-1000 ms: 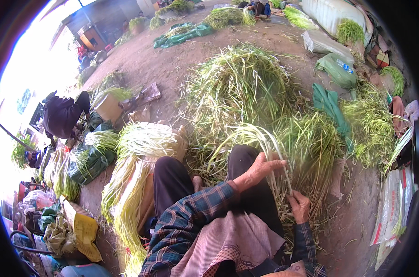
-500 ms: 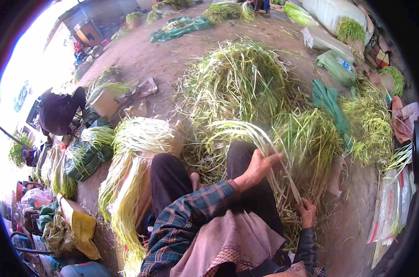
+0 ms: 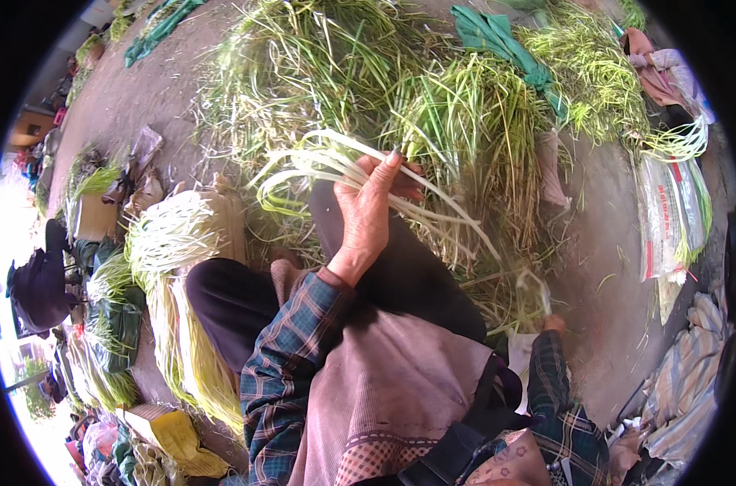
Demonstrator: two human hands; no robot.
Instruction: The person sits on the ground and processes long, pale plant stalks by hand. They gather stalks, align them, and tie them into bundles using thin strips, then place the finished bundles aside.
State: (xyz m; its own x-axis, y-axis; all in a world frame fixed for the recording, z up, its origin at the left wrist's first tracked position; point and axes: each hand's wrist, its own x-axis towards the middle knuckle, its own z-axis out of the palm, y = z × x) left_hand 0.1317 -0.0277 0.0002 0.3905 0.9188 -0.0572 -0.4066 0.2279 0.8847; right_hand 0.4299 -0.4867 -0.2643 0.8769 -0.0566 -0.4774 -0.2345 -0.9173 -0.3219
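My left hand (image 3: 366, 212) is closed around a bunch of long, thin, pale green-white stalks (image 3: 309, 168), like garlic chives. Their looped ends hang to the left, and the other ends reach right past my thumb. Low on the right, my right hand (image 3: 555, 324) is small and blurred, beside my leg. Pale, smeared leaf strips (image 3: 533, 290) trail from its fingers. To my left, a thick layer of trimmed pale stalks (image 3: 181, 231) drapes over a tan bundle. A large heap of green, untidy stalks (image 3: 311, 73) lies in front of me.
More green stalks (image 3: 481, 121) lie ahead on the right, with a green cloth (image 3: 505, 49) behind. A white sack (image 3: 667, 215) is at far right. At left are a person in dark clothes (image 3: 40, 283), a dark green bag (image 3: 117, 332) and a yellow carton (image 3: 169, 437).
The view has tilted down and swung right. My right hand has come away from the bunch, down and toward my side, with pale strips trailing. My left hand still grips the stalks.
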